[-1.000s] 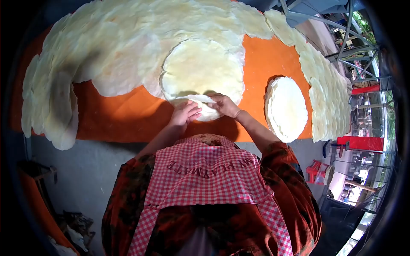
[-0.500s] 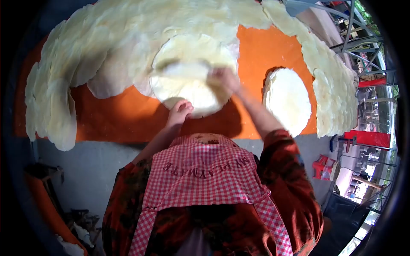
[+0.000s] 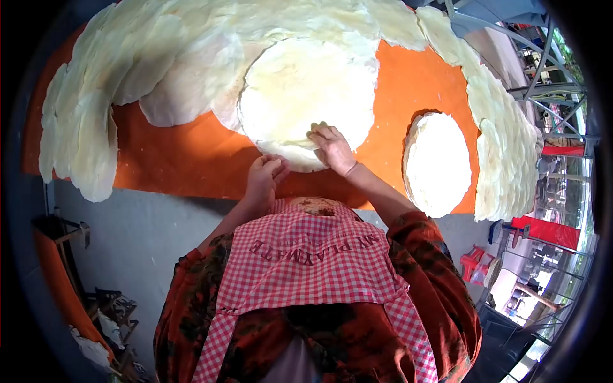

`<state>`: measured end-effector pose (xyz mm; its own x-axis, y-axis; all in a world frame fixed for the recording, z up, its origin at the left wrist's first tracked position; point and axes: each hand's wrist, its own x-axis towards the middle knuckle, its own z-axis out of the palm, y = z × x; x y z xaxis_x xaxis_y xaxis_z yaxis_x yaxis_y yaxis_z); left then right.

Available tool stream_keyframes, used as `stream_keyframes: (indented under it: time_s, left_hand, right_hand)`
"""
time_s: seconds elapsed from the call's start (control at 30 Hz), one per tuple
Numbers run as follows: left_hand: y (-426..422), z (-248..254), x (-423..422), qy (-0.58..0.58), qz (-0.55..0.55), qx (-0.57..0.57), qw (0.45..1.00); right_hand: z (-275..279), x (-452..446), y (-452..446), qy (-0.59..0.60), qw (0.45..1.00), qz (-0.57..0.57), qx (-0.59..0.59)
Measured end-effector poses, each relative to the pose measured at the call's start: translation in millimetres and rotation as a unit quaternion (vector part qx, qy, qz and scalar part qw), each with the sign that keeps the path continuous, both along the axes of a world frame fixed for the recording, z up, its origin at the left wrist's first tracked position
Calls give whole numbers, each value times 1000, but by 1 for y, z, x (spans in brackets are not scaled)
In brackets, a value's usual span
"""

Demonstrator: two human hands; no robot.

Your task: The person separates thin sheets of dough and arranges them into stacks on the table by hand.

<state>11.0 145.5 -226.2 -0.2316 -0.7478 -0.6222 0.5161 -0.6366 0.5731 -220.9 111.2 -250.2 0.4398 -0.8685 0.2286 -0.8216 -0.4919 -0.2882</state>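
A stack of thin, round, pale dough sheets (image 3: 300, 83) lies in front of me on an orange cloth. My right hand (image 3: 333, 148) is over the stack's near edge, its fingers closed at the rim of the top sheet. Just left of it, my left hand (image 3: 268, 173) is beside the near rim with fingers curled together. Whether anything is between those fingers is hidden. The top sheet's near edge sits slightly back from the sheets below.
Overlapping pale sheets (image 3: 191, 32) cover the far and left parts of the orange cloth (image 3: 172, 166). Another round stack (image 3: 438, 165) lies at the right, near more overlapping sheets (image 3: 504, 147). A red plastic stool (image 3: 476, 263) stands on the floor at right.
My right hand has come toward me, from the stack's right side to its near edge. The blurred, raised sheet now lies flat on top. My left hand has lowered slightly.
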Motion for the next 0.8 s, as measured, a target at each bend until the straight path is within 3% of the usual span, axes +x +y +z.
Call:
stream_keyframes:
  time_s: [0.07,0.2,0.33,0.4,0.43,0.47,0.5,0.53,0.57,0.6,0.63,0.73,0.8]
  left_hand:
    - [2,-4,0,27,9,18,999]
    - [-7,-17,-2,97,17,33,995]
    - [-17,-9,-6,181,15,3,983]
    - [-12,-16,0,97,-6,-36,995]
    - [-13,-22,2,55,-18,-59,997]
    - [-10,-39,2,-74,-1,-99,992]
    - [-7,-39,5,-90,5,-64,994]
    - [-4,-35,9,-106,10,-27,994]
    - [-4,-30,12,-121,18,8,992]
    - [-4,-18,13,-99,1,49,994]
    - [-4,-18,14,-62,-25,55,996]
    - [-7,-25,11,12,-70,60,996]
    - [-8,-34,2,1,-60,55,997]
  right_hand:
    - [-2,-7,-1,-47,997,-8,56]
    - [12,12,22,85,996,-19,25]
    - [5,23,31,30,998,-58,26]
    - [3,19,17,27,996,-73,52]
    - [-18,3,-3,-61,997,-41,15]
    - [33,10,-18,-125,968,-156,155]
    - [66,-4,-40,-162,962,-145,164]
    - [80,-26,-72,-55,964,-215,144]
    - [107,-34,-83,-77,986,-141,31]
    - [145,-24,-80,-20,991,-126,-47]
    - [172,-12,-71,6,993,-101,-68]
    - [144,11,-38,-13,991,-39,-126]
    - [103,32,-9,37,995,-63,-61]
